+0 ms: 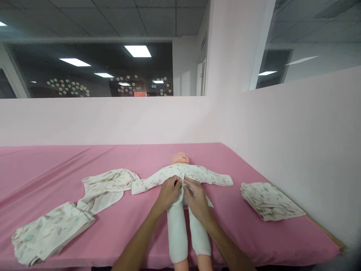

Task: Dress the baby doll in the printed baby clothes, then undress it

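Observation:
A baby doll (pixel 181 158) lies on its back on a pink sheet, its head away from me and its arms spread. It wears a white printed baby top (pixel 156 179) and pale leggings (pixel 177 233); its lower legs are bare. My left hand (pixel 168 194) pinches the front edge of the top at the doll's middle. Close beside it, my right hand (pixel 197 199) has its fingers bent on the same front opening, also gripping the cloth. My fingers hide whatever fastening is there. One corner of the top sticks out beyond my right hand.
The pink sheet (pixel 135 218) covers a bed-like surface against white walls. At the left lie a crumpled printed garment (pixel 108 184) and a folded printed cloth (pixel 52 231). Another folded printed cloth (pixel 269 201) lies at the right, near the wall. Windows (pixel 93 71) are above.

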Demonstrator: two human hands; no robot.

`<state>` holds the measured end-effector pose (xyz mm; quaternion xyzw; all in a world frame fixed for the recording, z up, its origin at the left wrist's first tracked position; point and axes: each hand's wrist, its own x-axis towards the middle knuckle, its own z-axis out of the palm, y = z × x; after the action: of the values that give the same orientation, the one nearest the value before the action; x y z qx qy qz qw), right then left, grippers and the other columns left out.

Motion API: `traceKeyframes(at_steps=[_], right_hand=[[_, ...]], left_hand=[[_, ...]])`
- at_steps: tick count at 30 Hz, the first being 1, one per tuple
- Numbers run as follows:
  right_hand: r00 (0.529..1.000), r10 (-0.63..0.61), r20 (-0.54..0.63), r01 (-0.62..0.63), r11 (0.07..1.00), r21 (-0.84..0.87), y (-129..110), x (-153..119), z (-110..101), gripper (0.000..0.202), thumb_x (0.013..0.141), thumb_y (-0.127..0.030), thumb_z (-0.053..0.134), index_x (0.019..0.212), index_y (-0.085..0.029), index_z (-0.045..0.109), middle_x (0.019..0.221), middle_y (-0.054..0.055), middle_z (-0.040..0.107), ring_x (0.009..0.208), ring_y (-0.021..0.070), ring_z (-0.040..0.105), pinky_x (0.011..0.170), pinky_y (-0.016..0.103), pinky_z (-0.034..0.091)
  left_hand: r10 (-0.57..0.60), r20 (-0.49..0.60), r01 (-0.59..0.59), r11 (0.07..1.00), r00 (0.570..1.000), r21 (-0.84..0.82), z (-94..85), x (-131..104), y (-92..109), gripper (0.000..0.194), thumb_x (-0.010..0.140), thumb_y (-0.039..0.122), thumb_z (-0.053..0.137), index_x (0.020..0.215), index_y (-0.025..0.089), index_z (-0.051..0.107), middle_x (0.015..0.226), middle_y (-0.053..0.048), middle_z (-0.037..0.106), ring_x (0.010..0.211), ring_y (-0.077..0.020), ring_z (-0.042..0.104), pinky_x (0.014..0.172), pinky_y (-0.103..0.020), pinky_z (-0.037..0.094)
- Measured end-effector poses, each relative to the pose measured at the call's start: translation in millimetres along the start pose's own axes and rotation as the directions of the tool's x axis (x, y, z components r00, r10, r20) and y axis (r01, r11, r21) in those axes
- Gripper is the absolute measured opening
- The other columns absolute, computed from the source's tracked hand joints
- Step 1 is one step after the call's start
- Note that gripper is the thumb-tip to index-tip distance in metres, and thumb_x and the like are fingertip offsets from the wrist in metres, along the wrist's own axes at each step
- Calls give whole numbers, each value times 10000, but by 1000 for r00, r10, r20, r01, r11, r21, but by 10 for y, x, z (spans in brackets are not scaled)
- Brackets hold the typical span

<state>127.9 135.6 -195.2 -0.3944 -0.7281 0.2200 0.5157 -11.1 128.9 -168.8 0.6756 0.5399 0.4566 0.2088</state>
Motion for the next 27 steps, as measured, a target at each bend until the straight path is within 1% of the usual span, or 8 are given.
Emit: traceKeyframes(at_steps=[4,8,11,14,17,20,23,27], right_hand=[[1000,28,-3,-28,999,28,-20,-1,-8,331,891,-259,513,1176,-203,671,1269,68,634,1219,238,535,1078,438,382],[990,133,-48,-127,986,112,-33,-21,-39,323,887,-277,500,1158,-197,655,1228,73,648,1183,233,561,1037,405,429],[982,173,-69,-168,983,75,-17,-134,-103,358,905,-312,477,1221,-202,603,1261,78,625,1205,235,546,1039,412,430],[992,123,-34,-125,991,-48,27,-342,-229,442,891,-335,520,1317,-219,533,1343,77,568,1272,245,491,1074,434,395],[993,88,83,-76,987,-144,68,-524,-429,432,876,-345,549,1295,-239,562,1430,57,491,1332,251,426,1106,432,360],[986,103,129,-73,973,-219,95,-555,-641,373,911,-375,489,1241,-238,598,1372,63,545,1273,250,484,1077,422,382],[982,88,165,-30,944,-329,131,-458,-767,334,929,-340,414,1170,-244,623,1233,76,634,1143,266,568,983,420,428],[966,127,226,1,870,-493,168,-316,-774,263,887,-243,372,843,-217,630,902,71,691,827,254,622,727,361,447]], left_hand=[[29,-66,-25,998,997,57,24,-10,-14,251,907,301,375,730,205,524,734,11,602,712,-163,521,674,-281,367],[59,-136,-44,993,989,111,23,4,-59,242,916,301,380,752,209,533,784,-3,615,774,-183,533,729,-309,384],[27,-158,-6,991,987,134,-34,-11,-95,233,911,319,397,758,208,534,812,-18,613,800,-196,541,742,-323,399],[-60,-71,71,985,996,158,-180,-154,-104,211,891,366,449,823,208,571,880,-34,612,833,-206,549,752,-332,420],[-107,132,87,985,985,147,-392,-427,-93,278,874,445,504,1025,226,585,1060,-48,599,883,-206,555,771,-329,443],[-149,248,117,983,957,140,-568,-679,-115,361,875,463,505,1171,261,547,1140,-46,590,913,-211,560,788,-326,448],[-142,242,93,975,960,204,-631,-789,-215,275,887,388,463,1107,260,569,1061,-43,622,903,-222,566,779,-326,429],[-74,227,-11,936,971,351,-572,-763,-370,195,894,301,387,866,223,563,912,-40,628,807,-212,553,711,-317,381]])
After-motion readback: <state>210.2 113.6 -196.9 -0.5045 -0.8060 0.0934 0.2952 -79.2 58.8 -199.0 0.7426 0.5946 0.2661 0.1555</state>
